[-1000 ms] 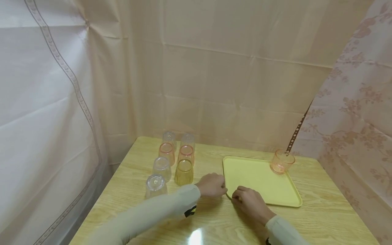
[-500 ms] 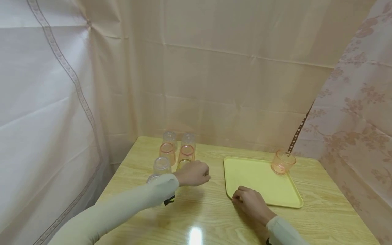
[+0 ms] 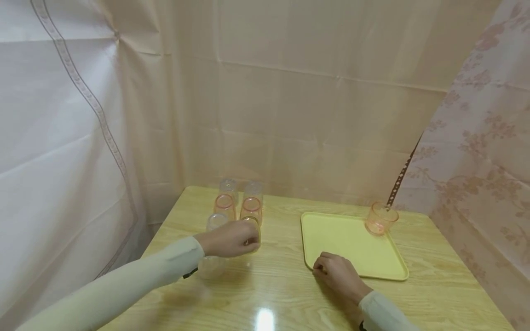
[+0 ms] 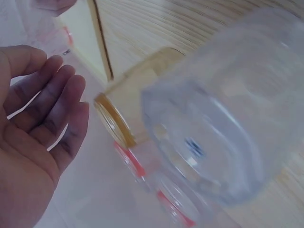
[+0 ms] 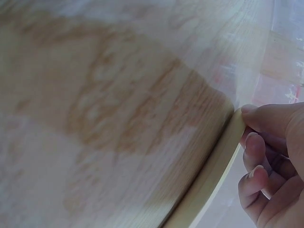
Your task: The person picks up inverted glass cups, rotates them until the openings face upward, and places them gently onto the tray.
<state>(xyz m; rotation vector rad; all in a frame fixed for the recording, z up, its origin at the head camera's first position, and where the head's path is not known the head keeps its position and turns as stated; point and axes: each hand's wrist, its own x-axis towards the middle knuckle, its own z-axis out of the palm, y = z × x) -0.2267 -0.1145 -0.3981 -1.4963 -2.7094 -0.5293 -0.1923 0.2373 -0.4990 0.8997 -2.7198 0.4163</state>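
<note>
Step in hand, as I judge it: reaching for a cup from the cluster on the left of the desk (image 3: 290, 294). Left hand (image 3: 229, 239) is stretched out low over the desk, at the yellow cup (image 3: 253, 230), which stands upside down in the front of the right-hand column, behind the knuckles. The left wrist view shows the fingers (image 4: 52, 109) straight and close together, palm facing the cup's rim, not yet wrapped round it; contact cannot be told. A clear cup (image 3: 212, 266) stands just under the forearm, near the sleeve. Right hand (image 3: 337, 273) rests on the desk with its fingers curled on the near left corner of the yellow tray (image 3: 352, 243), pinching the rim, as the right wrist view confirms. An orange cup (image 3: 380, 219) sits upright on the tray's far right corner. Next move, by my reading, calls for closing the fingers round the yellow cup without knocking its close neighbours.
</note>
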